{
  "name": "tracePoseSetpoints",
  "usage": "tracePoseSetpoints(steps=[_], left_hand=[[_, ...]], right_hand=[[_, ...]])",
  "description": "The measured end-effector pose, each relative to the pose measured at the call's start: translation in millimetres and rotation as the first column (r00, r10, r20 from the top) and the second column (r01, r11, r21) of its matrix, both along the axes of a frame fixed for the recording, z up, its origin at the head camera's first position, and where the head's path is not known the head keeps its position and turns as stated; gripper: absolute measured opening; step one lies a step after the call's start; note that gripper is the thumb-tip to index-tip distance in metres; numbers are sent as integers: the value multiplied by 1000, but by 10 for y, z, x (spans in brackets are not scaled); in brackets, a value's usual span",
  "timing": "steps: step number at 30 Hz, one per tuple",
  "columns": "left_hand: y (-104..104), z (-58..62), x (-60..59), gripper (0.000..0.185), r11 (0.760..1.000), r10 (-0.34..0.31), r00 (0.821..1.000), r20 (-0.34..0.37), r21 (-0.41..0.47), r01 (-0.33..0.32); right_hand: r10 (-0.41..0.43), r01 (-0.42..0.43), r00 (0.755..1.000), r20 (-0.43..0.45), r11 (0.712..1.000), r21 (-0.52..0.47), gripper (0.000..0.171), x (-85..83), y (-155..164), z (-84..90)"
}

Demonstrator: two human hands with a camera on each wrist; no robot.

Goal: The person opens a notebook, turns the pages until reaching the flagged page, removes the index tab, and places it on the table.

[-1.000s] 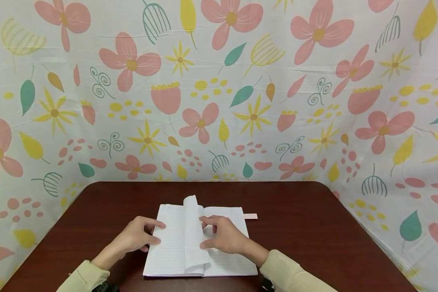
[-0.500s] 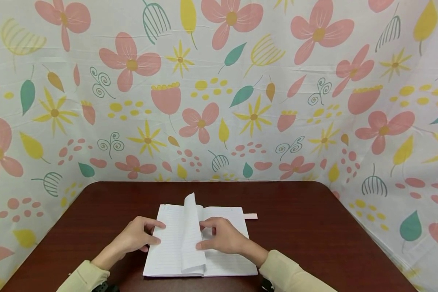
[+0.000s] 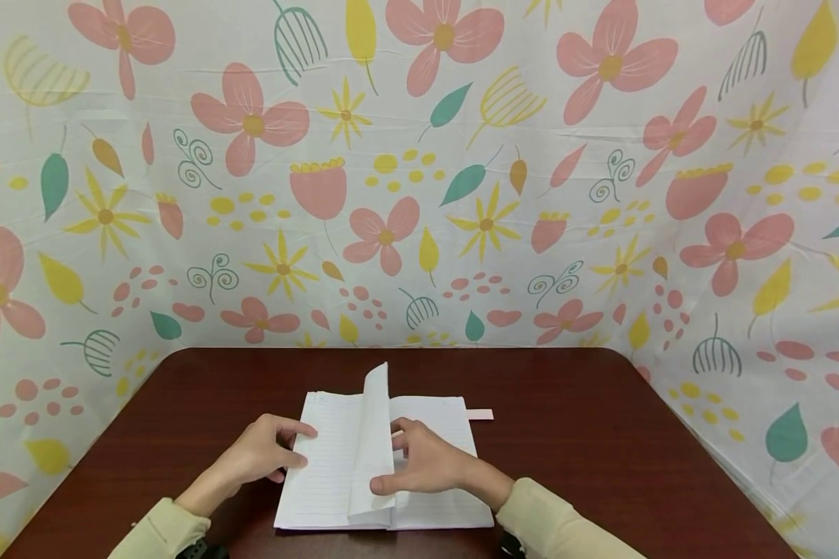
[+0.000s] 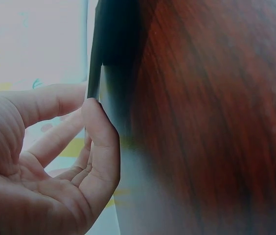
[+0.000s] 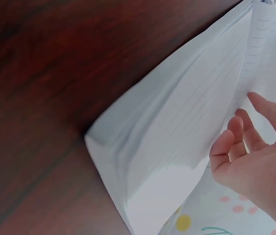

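An open ruled notebook [image 3: 325,466] lies on the table. One page [image 3: 374,454] stands raised near the middle, its upper corner curled. My left hand [image 3: 255,450] pinches the notebook's left edge; in the left wrist view its thumb and fingers [image 4: 103,132] hold the edge from both sides. My right hand [image 3: 429,462] is over the right-hand pages [image 5: 192,112], its thumb against the raised page and its other fingers loosely bent. In the right wrist view no paper shows between that thumb and the fingers [image 5: 223,142].
The dark reddish-brown table [image 3: 587,450] reaches back to a hanging flowered cloth [image 3: 419,194]. A pale strip [image 3: 479,414] sticks out from the notebook's right side, near the top.
The raised page stands more upright, its top corner shifted right. My right hand's thumb and fingers have spread apart. My left hand has stayed in place.
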State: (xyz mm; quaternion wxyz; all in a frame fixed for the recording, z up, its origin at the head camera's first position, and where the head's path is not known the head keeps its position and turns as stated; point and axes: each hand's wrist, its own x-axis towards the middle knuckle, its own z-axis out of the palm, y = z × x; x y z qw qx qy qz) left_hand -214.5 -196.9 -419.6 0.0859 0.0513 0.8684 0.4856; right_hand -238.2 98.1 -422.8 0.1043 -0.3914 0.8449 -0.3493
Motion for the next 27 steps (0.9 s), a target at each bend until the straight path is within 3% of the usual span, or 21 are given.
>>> tracePoseSetpoints(steps=[5, 13, 21, 27], left_hand=[[6, 0, 2, 33, 1000, 11, 1000, -7, -2, -11], [36, -5, 2, 20, 997, 72, 997, 10, 15, -73], [47, -6, -17, 46, 988, 124, 990, 68, 81, -130], [29, -8, 6, 52, 997, 66, 998, 12, 26, -66]], right_hand=[[1, 0, 1000, -11, 999, 54, 65, 20, 20, 0], [8, -7, 1000, -24, 997, 72, 59, 28, 23, -13], [-28, 26, 999, 16, 994, 108, 66, 57, 16, -5], [-23, 24, 1000, -6, 993, 115, 68, 70, 9, 2]])
